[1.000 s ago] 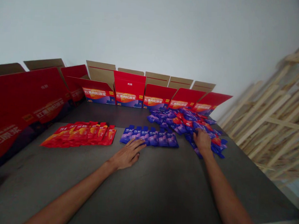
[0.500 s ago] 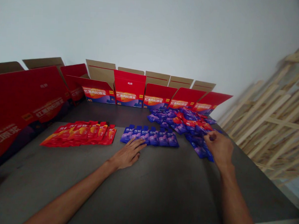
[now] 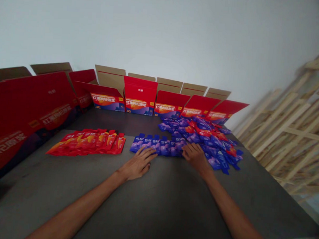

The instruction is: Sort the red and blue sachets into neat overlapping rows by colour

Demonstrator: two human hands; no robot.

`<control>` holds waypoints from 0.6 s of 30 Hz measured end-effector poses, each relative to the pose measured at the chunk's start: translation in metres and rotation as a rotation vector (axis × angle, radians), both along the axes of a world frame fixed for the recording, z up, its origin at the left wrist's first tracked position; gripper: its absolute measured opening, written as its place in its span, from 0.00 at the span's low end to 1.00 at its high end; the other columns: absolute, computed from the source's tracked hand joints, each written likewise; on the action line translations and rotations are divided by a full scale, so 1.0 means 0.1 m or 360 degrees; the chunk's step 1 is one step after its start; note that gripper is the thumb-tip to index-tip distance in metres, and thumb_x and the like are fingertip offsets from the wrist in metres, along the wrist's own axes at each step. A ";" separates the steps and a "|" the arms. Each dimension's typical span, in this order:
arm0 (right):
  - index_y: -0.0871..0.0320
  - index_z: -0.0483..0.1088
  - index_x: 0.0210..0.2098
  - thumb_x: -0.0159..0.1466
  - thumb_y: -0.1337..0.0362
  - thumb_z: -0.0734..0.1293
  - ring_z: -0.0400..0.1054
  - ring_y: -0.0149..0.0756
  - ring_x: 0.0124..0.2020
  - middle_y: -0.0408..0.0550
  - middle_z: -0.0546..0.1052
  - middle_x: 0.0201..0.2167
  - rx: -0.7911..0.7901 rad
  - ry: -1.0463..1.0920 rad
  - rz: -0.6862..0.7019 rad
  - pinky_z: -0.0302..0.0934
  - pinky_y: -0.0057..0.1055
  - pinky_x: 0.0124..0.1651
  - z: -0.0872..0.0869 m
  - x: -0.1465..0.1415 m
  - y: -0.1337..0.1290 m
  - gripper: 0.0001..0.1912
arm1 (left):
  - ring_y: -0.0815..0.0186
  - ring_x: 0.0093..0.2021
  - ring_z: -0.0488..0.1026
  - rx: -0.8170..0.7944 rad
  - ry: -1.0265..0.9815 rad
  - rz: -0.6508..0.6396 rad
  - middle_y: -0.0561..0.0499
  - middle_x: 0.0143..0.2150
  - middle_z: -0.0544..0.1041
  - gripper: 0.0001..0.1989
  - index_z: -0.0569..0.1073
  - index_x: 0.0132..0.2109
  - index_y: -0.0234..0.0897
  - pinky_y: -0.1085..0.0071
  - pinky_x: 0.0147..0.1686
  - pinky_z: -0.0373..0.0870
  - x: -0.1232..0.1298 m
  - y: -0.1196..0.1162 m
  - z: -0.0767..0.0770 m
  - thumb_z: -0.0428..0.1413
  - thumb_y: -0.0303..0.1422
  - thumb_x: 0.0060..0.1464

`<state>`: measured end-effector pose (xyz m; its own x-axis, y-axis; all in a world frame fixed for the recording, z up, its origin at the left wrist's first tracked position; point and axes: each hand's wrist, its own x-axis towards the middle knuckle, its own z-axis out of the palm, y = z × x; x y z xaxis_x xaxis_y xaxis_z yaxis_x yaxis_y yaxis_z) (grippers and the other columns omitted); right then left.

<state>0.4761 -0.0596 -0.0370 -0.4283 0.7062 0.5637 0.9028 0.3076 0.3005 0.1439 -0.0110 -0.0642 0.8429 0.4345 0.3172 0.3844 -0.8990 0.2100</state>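
Note:
Several purple juice pouches (image 3: 155, 144) lie in an overlapping row at the middle of the table. My left hand (image 3: 138, 163) rests palm down at the row's near left part, its outstretched fingertips touching the pouches. At the right end of the row, my right hand (image 3: 196, 158) has its fingers bent over a purple pouch (image 3: 180, 143), which it partly hides. To the left, red pouches (image 3: 88, 143) overlap in a fanned stack. A loose heap of purple and red pouches (image 3: 213, 143) spreads just beyond and to the right of my right hand.
Open red cartons (image 3: 140, 97) with raised flaps line the back of the grey table (image 3: 155, 204). Larger-looking red cartons (image 3: 43, 107) stand close along the left side. Wooden frames (image 3: 293, 139) lean beyond the table's right edge.
My right hand has moved left from the loose heap to the right end of the purple row. My left hand has stayed at the row.

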 end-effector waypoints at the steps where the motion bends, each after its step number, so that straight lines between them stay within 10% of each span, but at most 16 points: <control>1: 0.58 0.75 0.38 0.69 0.72 0.62 0.67 0.44 0.41 0.51 0.78 0.35 -0.0019 -0.0048 -0.0005 0.57 0.38 0.46 -0.06 -0.01 0.02 0.09 | 0.53 0.74 0.53 -0.0001 0.0006 0.0007 0.42 0.71 0.64 0.29 0.61 0.70 0.38 0.42 0.73 0.45 0.00 0.00 0.01 0.48 0.27 0.63; 18: 0.58 0.75 0.46 0.66 0.67 0.65 0.67 0.45 0.46 0.52 0.78 0.43 -0.0307 0.0152 -0.0022 0.56 0.39 0.51 -0.14 0.04 -0.07 0.10 | 0.49 0.72 0.54 0.0008 -0.0010 0.0043 0.43 0.70 0.65 0.28 0.62 0.70 0.40 0.40 0.71 0.47 0.01 -0.01 0.00 0.49 0.28 0.63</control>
